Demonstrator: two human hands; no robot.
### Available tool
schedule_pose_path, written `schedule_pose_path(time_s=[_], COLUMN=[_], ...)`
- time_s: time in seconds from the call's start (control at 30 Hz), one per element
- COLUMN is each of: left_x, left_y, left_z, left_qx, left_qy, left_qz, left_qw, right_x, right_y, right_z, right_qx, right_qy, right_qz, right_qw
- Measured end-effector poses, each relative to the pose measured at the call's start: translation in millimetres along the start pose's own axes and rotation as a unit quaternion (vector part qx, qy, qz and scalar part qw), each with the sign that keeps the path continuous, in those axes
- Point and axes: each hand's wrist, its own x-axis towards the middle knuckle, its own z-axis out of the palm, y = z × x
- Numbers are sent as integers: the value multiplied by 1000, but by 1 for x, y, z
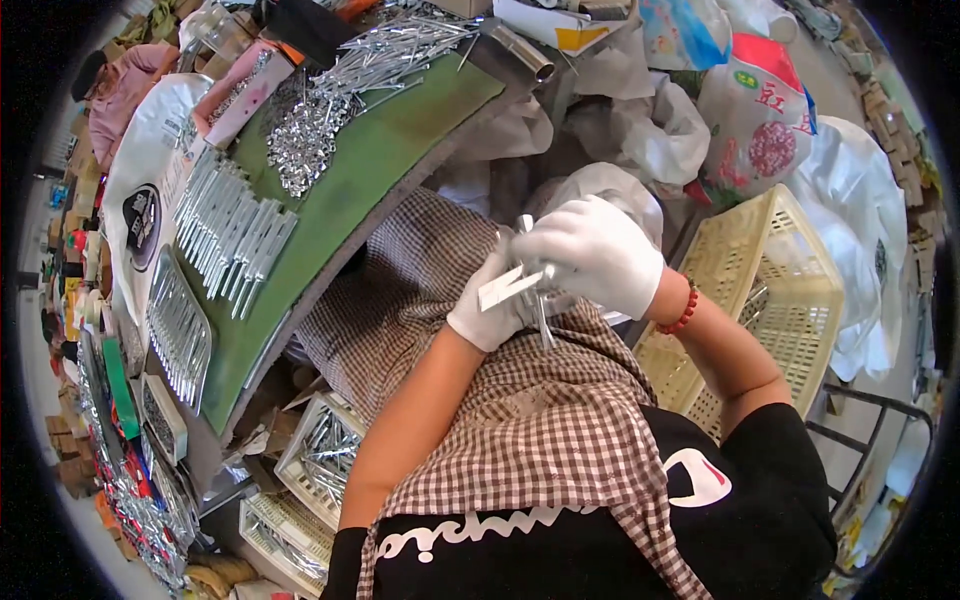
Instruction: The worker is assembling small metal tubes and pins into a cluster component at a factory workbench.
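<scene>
Above my lap, both of my white-gloved hands are together around several shiny metal rods. My left hand is closed around the bundle from below, and a pale flat strip stands out by its fingers. Over the top comes my right hand, its fingers bent onto the upper ends of the pieces; motion blurs them slightly. The exact kind of rod is hard to make out. A checked apron lies under both hands.
On the green-topped table lie rows of metal rods, a heap of small metal nuts and loose long rods. A tray of rods sits at its near left. Cream plastic crates stand at right, a red-and-white sack behind.
</scene>
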Motion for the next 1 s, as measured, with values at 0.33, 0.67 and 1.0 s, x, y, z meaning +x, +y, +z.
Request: schedule_pose_path(time_s=[0.33,0.67,1.0], left_x=[-1,10,-2], left_y=[-5,-8,-4], left_z=[-17,-20,-15], left_qx=[78,-64,-49], left_qy=[50,-102,5], left_qz=[22,-15,79], left_qw=[995,993,996], right_x=[-7,-49,-438], right_y=[11,43,324], right_z=[-5,-26,-41], right_qx=[-121,-118,-74], right_qy=[45,237,507], right_qz=[-211,-74,689], right_qw=[969,961,512])
